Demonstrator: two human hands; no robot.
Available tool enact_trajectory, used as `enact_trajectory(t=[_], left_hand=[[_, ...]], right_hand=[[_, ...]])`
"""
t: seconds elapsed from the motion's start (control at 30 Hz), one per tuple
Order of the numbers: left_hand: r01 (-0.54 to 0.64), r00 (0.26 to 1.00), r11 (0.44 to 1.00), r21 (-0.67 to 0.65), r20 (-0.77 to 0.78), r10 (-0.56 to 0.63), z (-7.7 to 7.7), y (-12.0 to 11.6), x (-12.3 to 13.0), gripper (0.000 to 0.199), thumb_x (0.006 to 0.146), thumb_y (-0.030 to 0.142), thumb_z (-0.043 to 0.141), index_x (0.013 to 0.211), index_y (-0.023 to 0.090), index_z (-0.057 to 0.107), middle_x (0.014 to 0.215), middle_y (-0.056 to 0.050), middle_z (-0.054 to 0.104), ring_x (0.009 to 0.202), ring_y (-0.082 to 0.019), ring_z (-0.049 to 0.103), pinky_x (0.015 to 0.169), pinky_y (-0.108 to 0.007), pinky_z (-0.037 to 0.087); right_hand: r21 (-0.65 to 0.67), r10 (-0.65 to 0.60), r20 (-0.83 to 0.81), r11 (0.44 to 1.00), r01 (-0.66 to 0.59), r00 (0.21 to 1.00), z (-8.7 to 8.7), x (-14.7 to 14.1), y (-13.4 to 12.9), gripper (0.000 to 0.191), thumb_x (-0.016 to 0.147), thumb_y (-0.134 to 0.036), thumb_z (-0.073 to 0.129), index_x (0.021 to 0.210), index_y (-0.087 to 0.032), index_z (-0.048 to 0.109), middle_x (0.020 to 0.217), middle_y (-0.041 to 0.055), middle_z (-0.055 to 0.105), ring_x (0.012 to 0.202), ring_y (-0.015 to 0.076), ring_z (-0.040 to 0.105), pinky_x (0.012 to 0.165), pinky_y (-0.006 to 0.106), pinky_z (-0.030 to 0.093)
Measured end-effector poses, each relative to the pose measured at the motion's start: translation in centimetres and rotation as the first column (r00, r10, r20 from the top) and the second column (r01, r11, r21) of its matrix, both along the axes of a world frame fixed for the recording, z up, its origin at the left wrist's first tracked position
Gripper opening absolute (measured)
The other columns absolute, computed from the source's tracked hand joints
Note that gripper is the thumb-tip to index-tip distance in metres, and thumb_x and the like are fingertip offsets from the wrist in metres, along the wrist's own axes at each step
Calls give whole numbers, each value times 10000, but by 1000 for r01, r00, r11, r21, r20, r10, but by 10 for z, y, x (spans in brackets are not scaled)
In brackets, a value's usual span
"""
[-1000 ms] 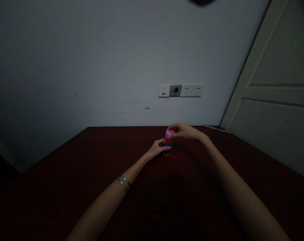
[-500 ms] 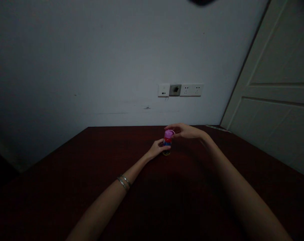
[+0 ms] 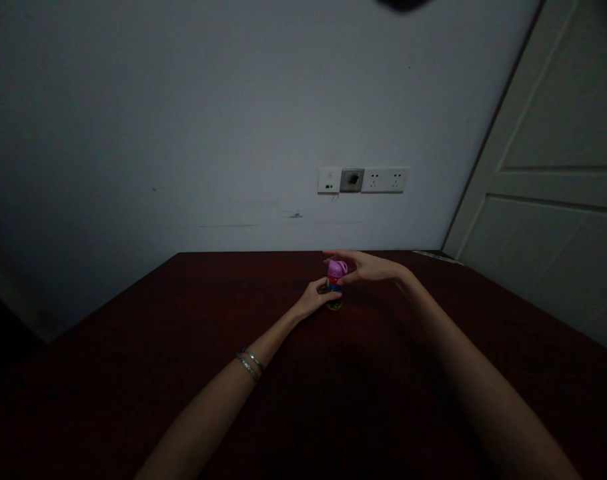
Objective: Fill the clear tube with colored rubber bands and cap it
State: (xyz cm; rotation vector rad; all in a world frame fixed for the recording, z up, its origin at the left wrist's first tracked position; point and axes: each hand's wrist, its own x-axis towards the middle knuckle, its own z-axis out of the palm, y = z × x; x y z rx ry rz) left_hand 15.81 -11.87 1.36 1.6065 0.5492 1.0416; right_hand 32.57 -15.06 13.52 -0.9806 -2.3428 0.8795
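Note:
A small bottle (image 3: 335,305) with a red and blue label stands upright on the dark red table, and its lower end looks see-through. On top sits a pink cap (image 3: 336,268) with a loop on its right side. My left hand (image 3: 313,298) is wrapped round the bottle's body from the left, thumb across the front. From the right, my right hand (image 3: 366,266) curves round the cap, with the thumb at its lower front and the fingers behind and over it. The far fingertips are partly hidden by the cap.
The dark red tabletop (image 3: 223,300) runs back to a pale wall (image 3: 233,120). Wall sockets and a switch plate (image 3: 362,181) are set above the table's back edge. A white panelled door (image 3: 553,187) stands at the right.
My right hand has shifted slightly left, its thumb lower at the cap's front and its fingers farther over the cap. My left hand keeps its hold on the bottle.

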Motion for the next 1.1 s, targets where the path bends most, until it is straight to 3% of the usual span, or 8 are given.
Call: enact_trajectory(t=[0.17,0.33,0.5,0.67,0.8,0.97,1.1], left_hand=[[-9,1000,1000,-14,-14,8,0,-1,0,446,613,297,732,995,108,599,943,-73,633,850,-178,574,835,-335,419],[-13,1000,1000,-6,-5,13,0,-2,1,427,617,297,729,975,103,599,937,-78,632,848,-178,574,826,-335,425],[-53,998,998,15,-33,53,2,-3,2,445,611,301,733,992,113,603,943,-75,635,839,-175,574,830,-336,424],[-43,999,999,23,-29,44,1,-3,2,446,611,319,729,986,111,604,934,-75,634,834,-175,573,824,-335,421],[-38,999,999,11,-35,38,1,-2,2,442,609,327,728,968,104,596,906,-66,628,817,-169,568,816,-338,419],[-22,999,1000,19,-43,23,1,-3,1,442,635,328,712,1002,115,588,946,-71,623,861,-179,563,837,-340,412],[-27,999,999,23,-33,28,1,-4,1,422,637,323,709,985,117,590,945,-68,623,861,-179,562,842,-343,408]], right_hand=[[-63,-30,-53,998,27,998,9,14,-1,635,695,-261,639,1286,-192,416,1152,103,581,1019,219,552,903,408,418],[47,-158,-14,986,158,987,1,11,10,517,688,-307,647,1164,-149,519,929,84,624,830,197,587,807,401,461],[127,-218,-41,967,222,975,-9,-4,11,670,658,-328,674,1262,-164,434,1062,111,575,919,211,561,831,384,463],[-55,-108,-106,993,102,989,-7,-8,4,759,674,-268,648,1348,-191,308,1207,121,517,973,203,556,860,385,460],[-105,-70,-115,993,57,991,-1,4,5,691,670,-213,645,1302,-177,368,1128,100,580,970,195,563,897,396,433],[-46,-182,-49,983,180,982,-3,9,11,643,672,-281,673,1252,-151,429,950,86,625,844,194,588,825,404,466],[-46,-222,-66,975,219,973,-5,4,9,599,755,-404,590,1271,-152,420,1013,109,616,902,206,580,823,382,478]])
